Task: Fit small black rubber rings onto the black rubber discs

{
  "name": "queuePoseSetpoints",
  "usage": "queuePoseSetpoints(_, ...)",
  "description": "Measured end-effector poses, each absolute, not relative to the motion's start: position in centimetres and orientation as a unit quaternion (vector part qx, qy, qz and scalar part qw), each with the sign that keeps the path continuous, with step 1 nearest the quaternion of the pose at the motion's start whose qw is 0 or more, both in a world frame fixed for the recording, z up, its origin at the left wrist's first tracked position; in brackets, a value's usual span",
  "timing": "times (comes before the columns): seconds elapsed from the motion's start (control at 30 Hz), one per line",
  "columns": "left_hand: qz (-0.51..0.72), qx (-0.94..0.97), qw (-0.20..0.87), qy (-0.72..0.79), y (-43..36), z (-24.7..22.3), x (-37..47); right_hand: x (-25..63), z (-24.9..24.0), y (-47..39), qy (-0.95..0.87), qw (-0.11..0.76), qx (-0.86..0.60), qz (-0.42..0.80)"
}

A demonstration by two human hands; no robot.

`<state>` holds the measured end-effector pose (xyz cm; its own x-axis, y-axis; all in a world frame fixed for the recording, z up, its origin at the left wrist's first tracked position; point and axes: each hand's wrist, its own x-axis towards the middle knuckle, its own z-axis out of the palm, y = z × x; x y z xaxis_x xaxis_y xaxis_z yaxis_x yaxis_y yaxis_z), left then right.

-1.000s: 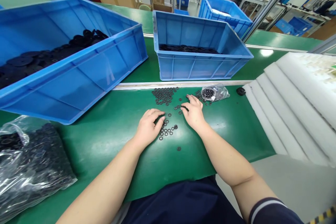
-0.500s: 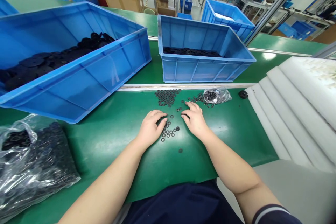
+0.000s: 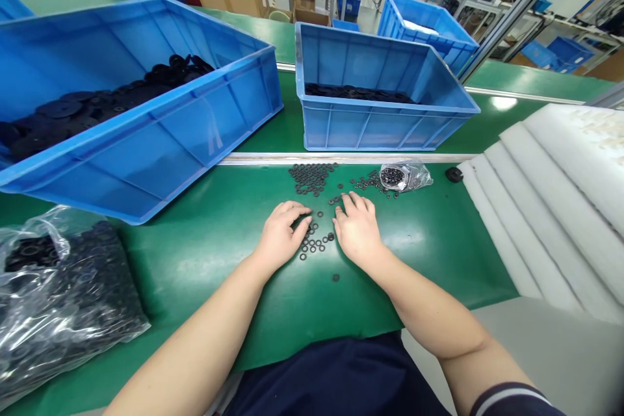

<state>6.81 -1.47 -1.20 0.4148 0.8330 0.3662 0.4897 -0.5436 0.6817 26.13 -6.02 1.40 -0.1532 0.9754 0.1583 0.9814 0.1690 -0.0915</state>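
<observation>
My left hand (image 3: 283,233) rests on the green table with thumb and forefinger apart, curved beside a loose cluster of small black rings (image 3: 312,248). Opposite it, my right hand (image 3: 359,229) is open, its fingers spread. The right thumb lies close to a small black stack of rings (image 3: 331,236), and whether it touches is hard to tell. Farther back, many flat black washers (image 3: 312,178) lie side by side. A few more black pieces (image 3: 334,200) lie just beyond the right fingertips. One single washer (image 3: 336,278) lies nearer to me.
A small clear bag (image 3: 414,175) of black parts lies at the back, with loose small rings (image 3: 368,181) beside it. Two blue crates (image 3: 219,117) (image 3: 370,127) hold black parts. A large plastic bag (image 3: 78,299) fills the left; white foam sheets (image 3: 517,208) are stacked at right.
My right hand has shifted slightly toward me and left, its thumb now beside the small stack. The left hand stays about where it was. The camera view has moved slightly.
</observation>
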Motion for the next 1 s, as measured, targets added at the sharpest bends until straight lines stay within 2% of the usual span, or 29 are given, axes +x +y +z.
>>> queuePoseSetpoints(0.1, 0.360, 0.804, 0.243, 0.405, -1.4, -1.4, 6.8, 25.2, 1.4, -6.7, -0.761, 0.045, -0.647, -0.019)
queuePoseSetpoints(0.2, 0.360, 0.804, 0.244, 0.405, -1.4, -1.4, 6.8, 25.0, 1.0, -6.7, -0.754, 0.043, -0.655, -0.016)
queuePoseSetpoints(0.47, 0.332, 0.817, 0.260, 0.395, -1.6, -1.0, 6.6, 27.6, 0.5, -4.8, -0.713, 0.155, -0.683, 0.024)
queuePoseSetpoints(0.6, 0.319, 0.824, 0.261, 0.389, -1.7, -0.8, 6.4, 30.0, 0.1, -4.0, -0.664, 0.220, -0.715, -0.003)
queuePoseSetpoints(0.73, 0.275, 0.851, 0.243, 0.377, -2.4, -0.2, 6.6, 32.4, -0.7, -3.1, -0.612, 0.229, -0.757, -0.016)
queuePoseSetpoints(1.0, 0.172, 0.896, 0.260, 0.316, -3.3, 0.2, 6.9, 32.7, -1.2, -2.0, -0.616, 0.238, -0.750, 0.014)
